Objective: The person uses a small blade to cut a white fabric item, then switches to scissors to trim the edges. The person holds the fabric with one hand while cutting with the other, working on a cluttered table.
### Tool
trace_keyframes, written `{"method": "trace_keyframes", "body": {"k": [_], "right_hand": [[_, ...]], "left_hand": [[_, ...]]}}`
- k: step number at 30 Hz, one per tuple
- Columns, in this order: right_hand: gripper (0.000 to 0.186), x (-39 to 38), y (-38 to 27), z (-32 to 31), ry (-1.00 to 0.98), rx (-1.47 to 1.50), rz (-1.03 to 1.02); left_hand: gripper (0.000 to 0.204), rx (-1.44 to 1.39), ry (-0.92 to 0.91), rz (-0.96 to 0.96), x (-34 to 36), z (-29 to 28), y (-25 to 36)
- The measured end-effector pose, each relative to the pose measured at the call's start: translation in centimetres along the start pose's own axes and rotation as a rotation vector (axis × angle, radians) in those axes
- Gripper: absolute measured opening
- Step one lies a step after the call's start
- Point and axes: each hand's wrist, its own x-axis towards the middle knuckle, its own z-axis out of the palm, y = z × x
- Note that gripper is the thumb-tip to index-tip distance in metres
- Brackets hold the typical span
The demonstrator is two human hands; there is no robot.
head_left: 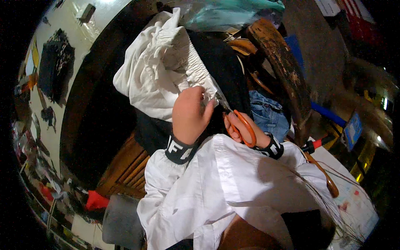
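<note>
An off-white garment (146, 75) with a gathered, elastic-looking edge lies bunched over black cloth on my lap. My left hand (189, 112) is closed on the near end of that gathered edge, its fingers partly hidden by the fabric. Orange-handled scissors (248, 129) are gripped in my right hand (246, 130), with the fingers around the handles. Their blades (223, 100) point up and to the left and meet the cloth edge right beside my left fingers. Whether the blades are parted is too small to tell.
Blue denim (268, 114) lies just right of my right hand. A worn wooden beam (281, 62) stands beyond it. Green plastic (233, 14) is at the far side. A dark bundle (56, 64) lies on the pale floor at left, and a grey stool (123, 221) is at lower left.
</note>
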Motion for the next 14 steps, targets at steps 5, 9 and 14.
{"method": "trace_keyframes", "body": {"k": [5,9,14], "right_hand": [[0.029,0.1,0.0,-0.1,-0.033,-0.088,-0.079],[0.026,-0.4,0.7,-1.0,-0.152,-0.124,-0.169],[0.033,-1.0,0.0,-1.0,-0.147,-0.363,-0.169]], "left_hand": [[0.033,0.213,-0.05,0.051,0.8,1.4,0.1],[0.023,0.285,0.045,0.056,1.1,2.9,-0.4],[0.017,0.297,0.097,0.089,0.8,3.2,-0.9]]}}
